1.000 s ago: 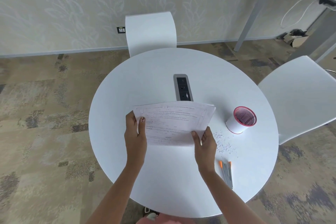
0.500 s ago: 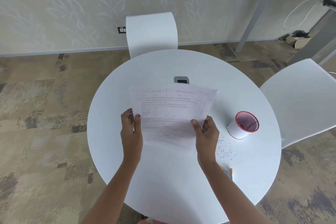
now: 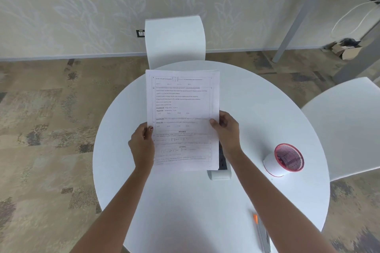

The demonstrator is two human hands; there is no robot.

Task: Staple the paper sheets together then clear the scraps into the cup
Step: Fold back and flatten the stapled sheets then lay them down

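I hold a stack of printed paper sheets [image 3: 182, 117] upright above the round white table [image 3: 257, 109]. My left hand [image 3: 141, 144] grips the stack's left edge and my right hand [image 3: 227, 129] grips its right edge, both near the lower half. A white cup with a red rim [image 3: 284, 160] stands on the table to the right, apart from my hands. A grey stapler with orange ends [image 3: 262, 232] lies at the near right, partly hidden by my right forearm. The paper scraps are hidden from view.
A power socket panel [image 3: 221, 167] set in the table's middle shows below the sheets. One white chair [image 3: 174, 41] stands behind the table and another [image 3: 345, 125] at the right. A cardboard box [image 3: 347, 50] lies on the floor at the far right.
Both hands have raised the sheets from a low, tilted hold to upright in front of me. The camera has tipped so the table sits lower in view.
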